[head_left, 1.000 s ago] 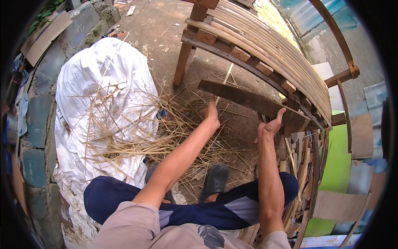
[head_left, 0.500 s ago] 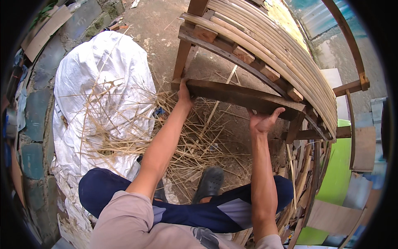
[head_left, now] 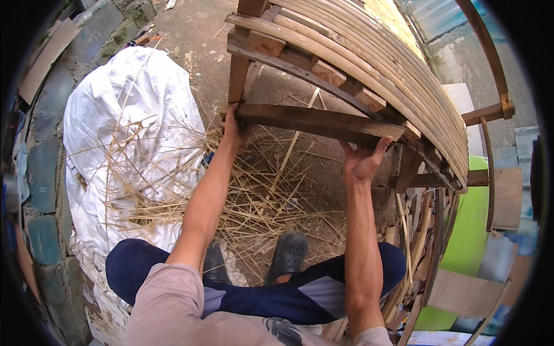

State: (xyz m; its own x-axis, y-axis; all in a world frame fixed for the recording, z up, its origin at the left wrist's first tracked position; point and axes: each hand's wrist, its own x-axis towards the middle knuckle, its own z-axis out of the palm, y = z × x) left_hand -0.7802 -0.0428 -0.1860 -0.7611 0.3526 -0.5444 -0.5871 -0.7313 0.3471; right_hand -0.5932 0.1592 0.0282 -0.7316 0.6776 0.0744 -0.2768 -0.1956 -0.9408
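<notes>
Left hand has gone from under the board's middle a second ago to its left end; the board has swung more level and rolled, narrow edge now up.

From where I stand, left to right. Far left: block wall, rough, grey-green, mortar joints showing; flat brown sheet against it, upper left. Next, white sack, bulky, creased woven cloth, fills the left side and walls off that way. Dry strips, thin, straw-coloured, tangled, spill off it across the centre, under the board, up to the dark clogs at lower centre.

Board lies across the centre of the frame: long, dark brown, straight-edged. Left hand is curled round its left end, mostly closed, right beside the bench leg; can't tell if board and leg touch. Right hand, palm up under the right part, thumb up on the near side, fingers partly hidden behind; grip half closed on the board.

Bench, upper right, crowds the board's far side: smooth round slats over square-cut blocks. Brown floor shows in a strip between sack and bench, upper centre. Scrap wood, splintery, hems in the right forearm, lower right; beyond it, flat green panel by the right rim.
</notes>
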